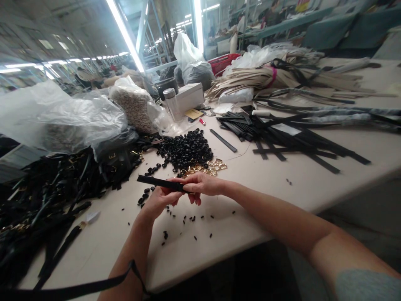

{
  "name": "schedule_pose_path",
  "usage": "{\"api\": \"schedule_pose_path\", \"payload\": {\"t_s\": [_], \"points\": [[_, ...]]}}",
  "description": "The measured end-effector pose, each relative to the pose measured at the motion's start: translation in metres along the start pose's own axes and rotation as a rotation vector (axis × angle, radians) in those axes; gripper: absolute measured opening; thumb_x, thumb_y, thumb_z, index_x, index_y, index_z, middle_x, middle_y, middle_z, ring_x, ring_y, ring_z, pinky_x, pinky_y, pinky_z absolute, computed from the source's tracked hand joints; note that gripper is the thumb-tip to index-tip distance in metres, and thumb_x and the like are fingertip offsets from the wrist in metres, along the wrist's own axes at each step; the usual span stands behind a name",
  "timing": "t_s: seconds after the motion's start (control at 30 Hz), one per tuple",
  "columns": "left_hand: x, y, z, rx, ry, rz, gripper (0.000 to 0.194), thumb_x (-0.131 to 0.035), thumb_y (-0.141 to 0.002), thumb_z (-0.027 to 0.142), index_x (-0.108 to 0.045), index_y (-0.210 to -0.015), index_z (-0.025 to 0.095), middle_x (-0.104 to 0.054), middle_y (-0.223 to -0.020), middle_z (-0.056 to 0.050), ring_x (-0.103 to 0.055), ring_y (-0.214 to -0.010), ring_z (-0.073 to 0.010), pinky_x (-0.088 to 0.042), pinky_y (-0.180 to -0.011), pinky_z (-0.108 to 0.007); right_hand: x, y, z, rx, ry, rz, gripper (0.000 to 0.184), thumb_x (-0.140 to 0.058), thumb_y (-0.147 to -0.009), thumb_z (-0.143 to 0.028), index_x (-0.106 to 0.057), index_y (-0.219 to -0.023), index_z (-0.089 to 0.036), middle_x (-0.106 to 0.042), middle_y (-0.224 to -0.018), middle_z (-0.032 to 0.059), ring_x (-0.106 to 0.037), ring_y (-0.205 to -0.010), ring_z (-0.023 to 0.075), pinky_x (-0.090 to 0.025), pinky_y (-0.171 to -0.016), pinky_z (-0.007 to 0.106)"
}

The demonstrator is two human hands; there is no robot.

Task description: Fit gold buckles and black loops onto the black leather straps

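Observation:
A black strap is held between my two hands above the table, its free end pointing left. My left hand grips it from below, with the fingers closed around it. At the strap's right end, my right hand pinches it between thumb and fingers. Just beyond my hands lie a heap of small black loops and a pile of gold-coloured metal buckles. Tiny black pieces are scattered on the table nearer to me. My fingers hide part of the strap.
Finished-looking black straps with gold hardware are heaped at left, beside plastic bags. More black strips lie at right, with beige strips behind. A jar, a white box and a red crate stand farther back.

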State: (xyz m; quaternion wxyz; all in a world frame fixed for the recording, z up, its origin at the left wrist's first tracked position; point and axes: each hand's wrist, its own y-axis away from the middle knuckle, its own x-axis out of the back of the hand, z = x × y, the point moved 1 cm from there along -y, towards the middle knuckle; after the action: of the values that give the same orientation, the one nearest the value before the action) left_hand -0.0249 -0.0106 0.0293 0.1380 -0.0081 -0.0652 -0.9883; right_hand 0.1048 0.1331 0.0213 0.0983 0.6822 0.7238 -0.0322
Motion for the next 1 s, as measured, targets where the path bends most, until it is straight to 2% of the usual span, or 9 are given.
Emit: {"api": "schedule_pose_path", "payload": {"t_s": [0.1, 0.2, 0.3, 0.43, 0.53, 0.67, 0.73, 0.87, 1.0], "points": [[-0.004, 0.001, 0.0, 0.003, 0.035, 0.038, 0.035, -0.076, -0.07, 0.028, -0.068, -0.102, 0.016, -0.05, -0.057, 0.004, -0.04, -0.046, -0.0061, -0.031, -0.043, -0.018, 0.0, 0.0, 0.0, -0.016, -0.007, 0.0, 0.042, -0.066, -0.078, -0.051, -0.059, -0.087, -0.011, -0.063, -0.058, -0.0005, -0.058, -0.043, 0.0087, -0.049, -0.044, 0.018], [-0.006, 0.0, -0.004, 0.004, 0.172, 0.061, 0.034, -0.077, -0.068, 0.027, -0.068, -0.098, 0.015, -0.053, -0.06, 0.003, -0.037, -0.045, -0.0044, -0.027, -0.041, -0.017, 0.0, -0.001, 0.0, -0.015, -0.007, 0.026, 0.038, -0.065, -0.079, -0.049, -0.058, -0.083, -0.011, -0.063, -0.056, -0.0007, -0.057, -0.041, 0.0081, -0.048, -0.042, 0.018], [-0.008, -0.003, -0.01, 0.02, 0.307, 0.108, 0.034, -0.077, -0.066, 0.025, -0.068, -0.097, 0.013, -0.057, -0.064, 0.0, -0.036, -0.046, -0.0031, -0.027, -0.042, -0.015, -0.001, -0.003, 0.001, -0.004, 0.003, 0.085, 0.03, -0.062, -0.081, -0.042, -0.058, -0.08, -0.012, -0.062, -0.054, -0.0015, -0.055, -0.038, 0.0079, -0.046, -0.039, 0.017], [-0.012, -0.008, -0.013, 0.058, 0.5, 0.141, 0.031, -0.076, -0.067, 0.031, -0.068, -0.091, 0.012, -0.05, -0.055, 0.003, -0.035, -0.044, -0.0027, -0.029, -0.041, -0.013, -0.003, -0.004, 0.001, 0.037, 0.144, 0.209, 0.017, -0.057, -0.083, -0.028, -0.056, -0.076, -0.013, -0.058, -0.049, -0.0042, -0.052, -0.037, 0.0063, -0.042, -0.036, 0.015], [-0.014, -0.01, -0.012, 0.109, 0.558, 0.125, 0.028, -0.07, -0.074, 0.038, -0.068, -0.085, 0.013, -0.046, -0.051, 0.004, -0.031, -0.04, -0.0019, -0.027, -0.038, -0.012, -0.005, -0.002, 0.0, 0.036, 0.259, 0.266, 0.009, -0.053, -0.082, -0.02, -0.057, -0.078, -0.014, -0.055, -0.047, -0.0062, -0.051, -0.037, 0.005, -0.04, -0.036, 0.012], [-0.016, -0.01, -0.014, 0.147, 0.696, 0.03, 0.028, -0.069, -0.077, 0.043, -0.067, -0.084, 0.016, -0.041, -0.05, 0.006, -0.022, -0.036, 0.0002, -0.02, -0.035, -0.009, -0.006, 0.0, -0.004, 0.028, 0.265, 0.233, 0.01, -0.051, -0.082, -0.02, -0.059, -0.079, -0.014, -0.054, -0.048, -0.0064, -0.048, -0.037, 0.0046, -0.038, -0.035, 0.012], [-0.017, -0.01, -0.016, 0.14, 0.754, 0.006, 0.028, -0.072, -0.076, 0.043, -0.068, -0.083, 0.017, -0.041, -0.051, 0.006, -0.022, -0.038, 0.0003, -0.02, -0.035, -0.008, -0.006, 0.0, -0.006, 0.012, 0.265, 0.232, 0.011, -0.049, -0.083, -0.02, -0.058, -0.078, -0.014, -0.054, -0.048, -0.0064, -0.046, -0.035, 0.0044, -0.037, -0.034, 0.012], [-0.018, -0.011, -0.02, 0.069, 0.727, 0.055, 0.029, -0.077, -0.072, 0.043, -0.069, -0.083, 0.018, -0.046, -0.055, 0.004, -0.03, -0.042, -0.0012, -0.027, -0.039, -0.01, -0.005, -0.002, -0.006, -0.016, 0.339, 0.313, 0.011, -0.05, -0.081, -0.017, -0.059, -0.077, -0.014, -0.052, -0.045, -0.0067, -0.046, -0.035, 0.0039, -0.036, -0.035, 0.012], [-0.015, -0.013, -0.02, -0.052, 0.485, 0.16, 0.033, -0.076, -0.071, 0.043, -0.071, -0.09, 0.016, -0.054, -0.062, 0.0, -0.043, -0.05, -0.0049, -0.033, -0.044, -0.014, -0.003, -0.002, -0.005, -0.011, 0.448, 0.403, 0.014, -0.05, -0.08, -0.016, -0.063, -0.079, -0.014, -0.053, -0.046, -0.0058, -0.047, -0.036, 0.005, -0.035, -0.038, 0.013]]}}
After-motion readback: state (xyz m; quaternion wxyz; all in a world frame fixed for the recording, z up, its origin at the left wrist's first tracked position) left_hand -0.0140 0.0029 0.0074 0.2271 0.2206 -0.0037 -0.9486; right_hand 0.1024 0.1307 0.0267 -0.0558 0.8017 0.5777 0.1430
